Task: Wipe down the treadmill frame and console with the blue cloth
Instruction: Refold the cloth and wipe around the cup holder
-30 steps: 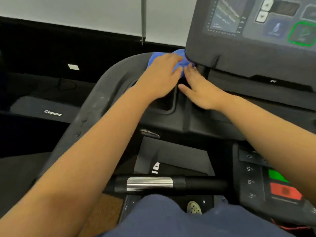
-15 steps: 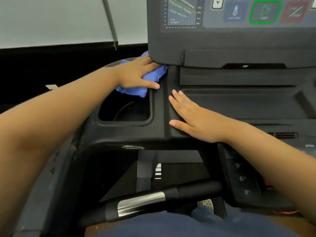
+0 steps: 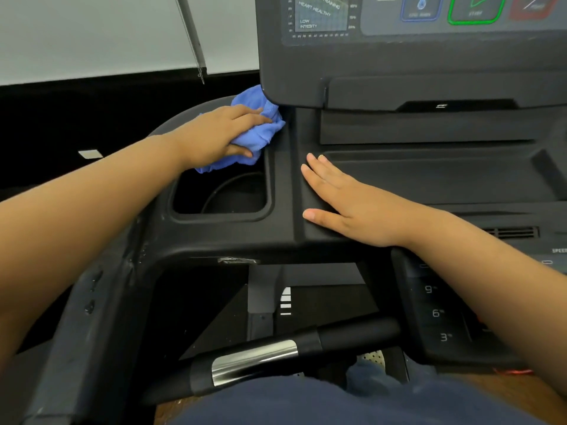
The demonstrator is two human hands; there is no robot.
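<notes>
Under the "HEART HEALTHY" console (image 3: 306,72), left hand (image 3: 219,134) grips blue cloth (image 3: 264,134).

Console screen (image 3: 322,16), 12 o'clock: chart lines "HEART HEALTHY" and "LOW INTENSITY"; top line cut off, ends "TRAINING". Percent figures beside the chart too blurred. Green-outlined button (image 3: 475,9), 1 o'clock: caption unreadable. Keypad (image 3: 438,312), 4 o'clock: "9", "6", "3" top to bottom. Cut label (image 3: 559,250), 3 o'clock: "SPEE". Small logo (image 3: 441,106) under screen: illegible.
</notes>
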